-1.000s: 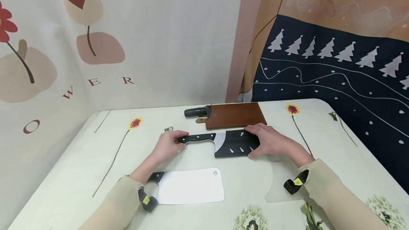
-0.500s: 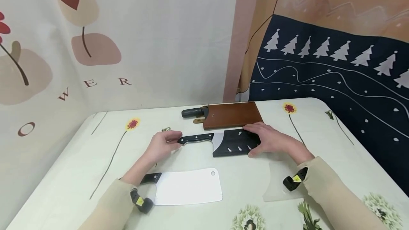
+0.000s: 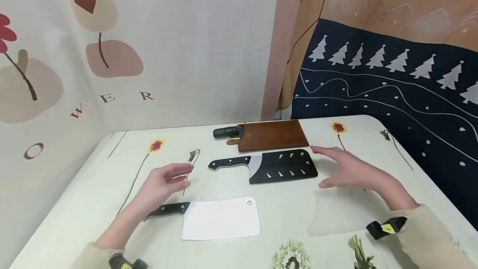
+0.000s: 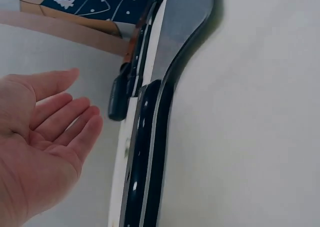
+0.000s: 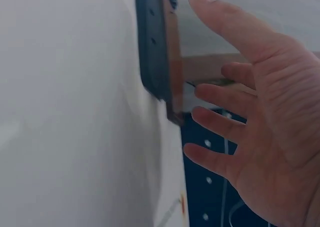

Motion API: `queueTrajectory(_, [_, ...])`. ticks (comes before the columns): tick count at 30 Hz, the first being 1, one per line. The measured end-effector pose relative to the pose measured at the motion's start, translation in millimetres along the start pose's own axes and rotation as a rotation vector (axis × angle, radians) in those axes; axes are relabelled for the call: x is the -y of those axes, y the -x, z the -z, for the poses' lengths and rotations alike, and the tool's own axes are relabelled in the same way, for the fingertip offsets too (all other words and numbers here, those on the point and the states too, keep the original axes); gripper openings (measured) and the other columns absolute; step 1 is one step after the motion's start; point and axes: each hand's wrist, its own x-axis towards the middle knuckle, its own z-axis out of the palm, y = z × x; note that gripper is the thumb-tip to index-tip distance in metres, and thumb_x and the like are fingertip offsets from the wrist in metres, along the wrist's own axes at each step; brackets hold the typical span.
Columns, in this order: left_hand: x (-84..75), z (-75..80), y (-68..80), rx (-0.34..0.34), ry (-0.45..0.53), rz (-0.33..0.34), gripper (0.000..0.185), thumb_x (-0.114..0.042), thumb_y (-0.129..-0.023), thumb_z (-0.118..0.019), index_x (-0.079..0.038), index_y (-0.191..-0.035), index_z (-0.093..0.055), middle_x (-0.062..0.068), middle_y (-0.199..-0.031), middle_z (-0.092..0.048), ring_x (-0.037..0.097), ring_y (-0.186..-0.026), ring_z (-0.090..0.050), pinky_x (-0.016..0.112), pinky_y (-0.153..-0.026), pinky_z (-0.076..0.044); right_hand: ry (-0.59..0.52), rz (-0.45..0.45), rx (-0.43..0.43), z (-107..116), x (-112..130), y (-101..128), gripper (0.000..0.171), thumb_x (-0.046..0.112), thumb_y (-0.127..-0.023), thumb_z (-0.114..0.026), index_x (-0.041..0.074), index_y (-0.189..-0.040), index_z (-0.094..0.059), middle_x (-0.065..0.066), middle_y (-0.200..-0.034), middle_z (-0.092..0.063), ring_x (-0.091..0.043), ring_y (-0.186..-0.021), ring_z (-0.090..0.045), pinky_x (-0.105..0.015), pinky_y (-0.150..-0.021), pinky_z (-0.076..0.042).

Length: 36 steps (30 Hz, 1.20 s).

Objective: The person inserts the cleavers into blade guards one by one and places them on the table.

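Observation:
In the head view a cleaver with a black riveted handle lies mid-table, its blade inside a slotted black blade cover. My left hand hovers left of that handle, holding nothing, fingers relaxed. To the right of the cover, my right hand is spread and apart from it. A bare cleaver with a bright blade lies nearer me, its handle partly behind my left forearm. In the left wrist view that black handle runs beside my empty left hand. The right wrist view shows my right hand empty too.
Behind the covered cleaver lies a brown leather sheath with a dark handle sticking out at its left. A translucent blade cover lies at the right, under my right wrist. The flower-print tablecloth covers the table.
Both hands have let go of the covered cleaver and drawn apart, the left toward the left and nearer me, the right toward the right. The covered cleaver stays in place.

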Motion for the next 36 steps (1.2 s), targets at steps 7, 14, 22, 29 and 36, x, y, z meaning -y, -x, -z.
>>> queueTrajectory(7, [8.7, 27.5, 57.3, -0.103, -0.041, -0.042, 0.044, -0.01, -0.093, -0.077, 0.001, -0.133, -0.064, 0.012, -0.126, -0.071, 0.01, -0.115, -0.067, 0.016, -0.089, -0.052, -0.036, 0.035, -0.002, 13, -14, 45, 0.107, 0.042, -0.068, -0.095, 0.014, -0.157, -0.042, -0.016, -0.149, -0.051, -0.044, -0.136, -0.041, -0.065, -0.1, -0.041])
queueTrajectory(14, [33.0, 42.3, 85.9, -0.126, -0.025, -0.071, 0.041, -0.001, -0.091, -0.076, 0.005, -0.13, -0.065, 0.0, -0.121, -0.074, -0.006, -0.115, -0.062, 0.016, -0.089, -0.052, 0.099, 0.113, -0.013, -2, -34, 71, 0.116, 0.049, -0.054, -0.098, 0.021, -0.154, -0.046, -0.011, -0.146, -0.051, -0.03, -0.133, -0.043, -0.039, -0.098, -0.046])
queueTrajectory(22, [45.5, 42.7, 86.2, -0.094, -0.112, -0.037, 0.04, -0.012, -0.093, -0.077, -0.005, -0.131, -0.07, 0.004, -0.127, -0.072, -0.012, -0.121, -0.053, 0.005, -0.097, -0.038, 0.092, 0.115, -0.038, -18, -46, 86, 0.123, 0.051, -0.049, -0.096, 0.027, -0.156, -0.042, -0.008, -0.149, -0.047, -0.017, -0.133, -0.035, -0.047, -0.098, -0.044])
queueTrajectory(29, [48.9, 45.1, 80.3, -0.075, -0.238, -0.027, 0.051, -0.021, -0.086, -0.084, -0.011, -0.134, -0.069, 0.016, -0.143, -0.06, -0.022, -0.123, -0.037, 0.002, -0.095, -0.031, 0.045, 0.096, -0.014, -24, -50, 89, 0.123, 0.053, -0.051, -0.096, 0.022, -0.156, -0.04, -0.019, -0.155, -0.042, -0.051, -0.139, -0.027, -0.074, -0.097, -0.029])
queueTrajectory(36, [56.2, 44.3, 72.9, -0.059, -0.285, -0.024, 0.057, -0.023, -0.082, -0.087, -0.011, -0.135, -0.069, 0.019, -0.147, -0.055, -0.02, -0.124, -0.034, 0.0, -0.095, -0.027, 0.068, 0.101, -0.036, -29, -53, 89, 0.123, 0.05, -0.049, -0.096, 0.021, -0.155, -0.042, -0.017, -0.158, -0.04, -0.052, -0.141, -0.023, -0.07, -0.1, -0.023])
